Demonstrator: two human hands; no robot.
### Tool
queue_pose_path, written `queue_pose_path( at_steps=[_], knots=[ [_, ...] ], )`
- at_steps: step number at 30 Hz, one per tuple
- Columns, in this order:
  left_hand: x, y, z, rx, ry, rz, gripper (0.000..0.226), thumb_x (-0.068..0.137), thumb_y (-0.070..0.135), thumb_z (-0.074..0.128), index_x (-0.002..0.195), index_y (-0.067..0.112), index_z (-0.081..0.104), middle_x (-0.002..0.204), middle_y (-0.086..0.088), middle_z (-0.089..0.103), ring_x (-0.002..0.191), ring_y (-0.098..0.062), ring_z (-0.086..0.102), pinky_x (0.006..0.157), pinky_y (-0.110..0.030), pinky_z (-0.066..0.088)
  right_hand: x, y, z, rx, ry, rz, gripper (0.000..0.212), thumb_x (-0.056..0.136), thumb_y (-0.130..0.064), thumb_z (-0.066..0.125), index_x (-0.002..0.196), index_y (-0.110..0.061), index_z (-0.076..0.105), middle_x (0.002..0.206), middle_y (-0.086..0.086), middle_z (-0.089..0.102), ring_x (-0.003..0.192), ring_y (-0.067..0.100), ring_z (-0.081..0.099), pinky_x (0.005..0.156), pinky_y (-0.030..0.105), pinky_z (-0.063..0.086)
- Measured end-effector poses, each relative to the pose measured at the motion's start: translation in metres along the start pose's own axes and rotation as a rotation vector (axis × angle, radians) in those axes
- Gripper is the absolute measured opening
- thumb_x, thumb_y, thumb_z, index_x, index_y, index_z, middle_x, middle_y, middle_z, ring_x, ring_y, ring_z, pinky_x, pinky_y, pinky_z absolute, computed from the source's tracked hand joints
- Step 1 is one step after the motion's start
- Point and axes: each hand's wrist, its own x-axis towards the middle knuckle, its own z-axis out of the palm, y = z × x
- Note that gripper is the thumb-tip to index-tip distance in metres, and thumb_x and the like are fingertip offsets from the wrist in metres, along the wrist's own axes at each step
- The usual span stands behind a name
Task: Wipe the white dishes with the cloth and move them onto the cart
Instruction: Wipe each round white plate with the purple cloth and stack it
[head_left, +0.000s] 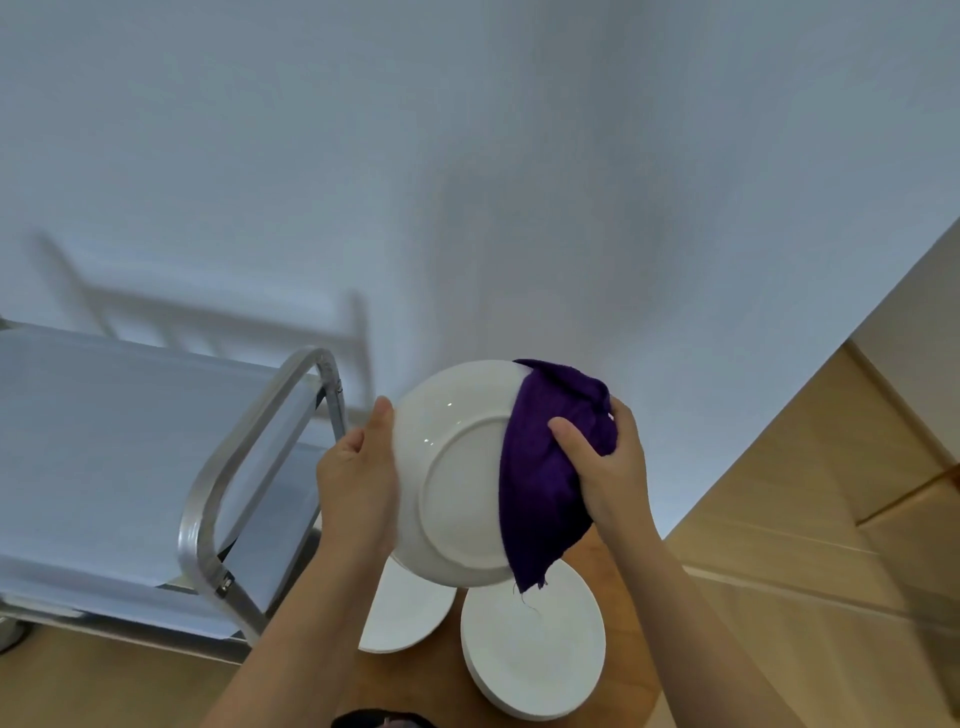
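Against white wall, left hand grips plate; right hand clutches purple cloth over it.

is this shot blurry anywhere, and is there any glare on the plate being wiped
Head view: the cart and its shadow on the wall look soft and smeared, while the held plate, purple cloth, left hand and right hand are sharper. A few small bright glints sit on the plate's underside near the foot ring; no broad glare. Wide-angle bending tilts the wall and floor lines at the edges.
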Motion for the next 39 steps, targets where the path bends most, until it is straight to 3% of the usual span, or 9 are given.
queue_pose_path(
  at_steps=[3,6,15,19,22,24,26,28,39],
  knots=[
    [0.002,-0.001,0.003,-0.106,0.047,-0.061,0.047,0.085,0.057,0.055,0.054,0.022,0.047,0.045,0.008,0.045,0.043,-0.009,0.046,0.05,-0.027,0.04,-0.007,0.012,-0.001,0.013,0.029,0.102,0.098,0.046,-0.084,0.063,0.132,-0.043,0.039,0.114,-0.015,0.058,0.104,0.015,0.059,0.078,0.035,0.056],
    [0.004,0.0,0.008,-0.226,0.087,-0.09,0.033,0.087,0.054,0.055,0.07,0.027,0.062,0.055,0.013,0.063,0.05,-0.002,0.061,0.053,-0.025,0.048,-0.014,0.019,0.006,0.075,0.081,0.184,0.1,0.045,-0.086,0.063,0.132,-0.047,0.035,0.12,-0.009,0.056,0.111,0.025,0.056,0.089,0.05,0.052],
    [0.003,-0.013,0.017,-0.303,0.089,-0.192,0.034,0.087,0.059,0.052,0.085,0.028,0.064,0.069,0.011,0.07,0.072,-0.011,0.065,0.051,-0.024,0.047,-0.019,0.021,0.007,0.189,0.124,0.203,0.081,0.047,-0.066,0.076,0.119,-0.048,0.045,0.115,-0.011,0.059,0.106,0.023,0.059,0.083,0.047,0.055],
    [0.008,-0.011,0.005,-0.104,-0.189,-0.133,0.042,0.09,0.061,0.043,0.085,0.027,0.069,0.077,0.002,0.073,0.079,-0.019,0.066,0.062,-0.034,0.052,-0.008,-0.002,-0.017,0.374,0.048,0.118,0.071,0.047,-0.04,0.082,0.113,-0.034,0.057,0.099,-0.01,0.068,0.085,0.016,0.068,0.056,0.027,0.056],
    [0.022,0.017,-0.011,0.108,-0.707,-0.091,0.056,0.077,0.069,0.038,0.077,0.028,0.076,0.074,-0.003,0.073,0.07,-0.023,0.07,0.058,-0.034,0.057,-0.001,-0.023,-0.043,0.33,-0.089,0.003,0.057,0.052,-0.024,0.081,0.105,-0.028,0.061,0.095,-0.008,0.071,0.085,0.015,0.069,0.061,0.026,0.055],
    [0.035,0.037,-0.004,0.114,-0.829,-0.119,0.051,0.074,0.066,0.046,0.065,0.023,0.072,0.059,0.001,0.065,0.054,-0.018,0.062,0.049,-0.023,0.05,0.002,-0.03,-0.047,0.27,-0.184,-0.024,0.062,0.048,-0.023,0.082,0.106,-0.026,0.06,0.095,-0.008,0.071,0.085,0.014,0.069,0.061,0.024,0.055],
    [0.04,0.052,0.008,0.173,-0.861,-0.103,0.043,0.071,0.057,0.056,0.081,0.019,0.073,0.075,-0.002,0.072,0.068,-0.018,0.068,0.058,-0.026,0.054,0.004,-0.034,-0.042,0.197,-0.22,-0.033,0.062,0.048,-0.023,0.083,0.105,-0.027,0.059,0.094,-0.01,0.07,0.084,0.012,0.069,0.061,0.023,0.054],
    [0.042,0.055,0.014,0.207,-0.84,-0.081,0.049,0.067,0.053,0.062,0.096,0.015,0.071,0.092,-0.007,0.075,0.082,-0.021,0.07,0.07,-0.033,0.055,0.005,-0.037,-0.035,0.166,-0.2,-0.037,0.058,0.052,-0.026,0.082,0.105,-0.03,0.058,0.098,-0.011,0.069,0.087,0.012,0.068,0.064,0.025,0.054],
    [0.024,0.037,0.025,-0.179,-0.412,-0.054,0.061,0.058,0.058,0.069,0.096,0.01,0.067,0.094,-0.01,0.073,0.09,-0.03,0.067,0.085,-0.046,0.054,-0.011,-0.005,-0.012,0.252,0.097,0.018,0.058,0.069,-0.052,0.07,0.119,-0.033,0.049,0.101,-0.016,0.065,0.093,0.008,0.065,0.076,0.03,0.056]
  ],
)
